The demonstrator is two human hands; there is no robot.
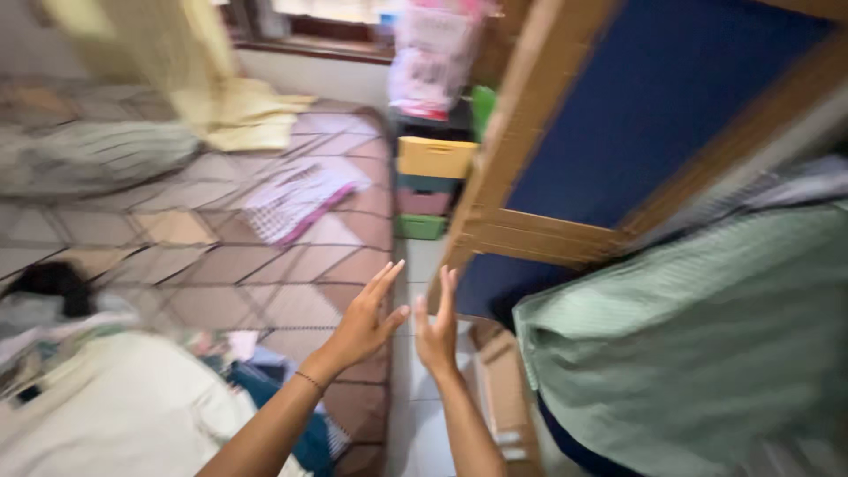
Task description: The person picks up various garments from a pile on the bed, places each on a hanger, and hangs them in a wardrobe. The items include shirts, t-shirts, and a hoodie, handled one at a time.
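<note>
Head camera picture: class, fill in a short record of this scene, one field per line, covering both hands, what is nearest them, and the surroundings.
View: blurred, looking down into a bedroom
Left hand: open, fingers spread, holding nothing; thin bracelet on the wrist
Right hand: open, edge-on, holding nothing
Nearest thing: wooden frame with blue panel, just right of the hands
Right side: green striped cloth
Left side: bed with patterned cover, striped pillow, yellow cloth
Behind: stacked coloured drawers
Floor: pale tiles under the hands
</note>
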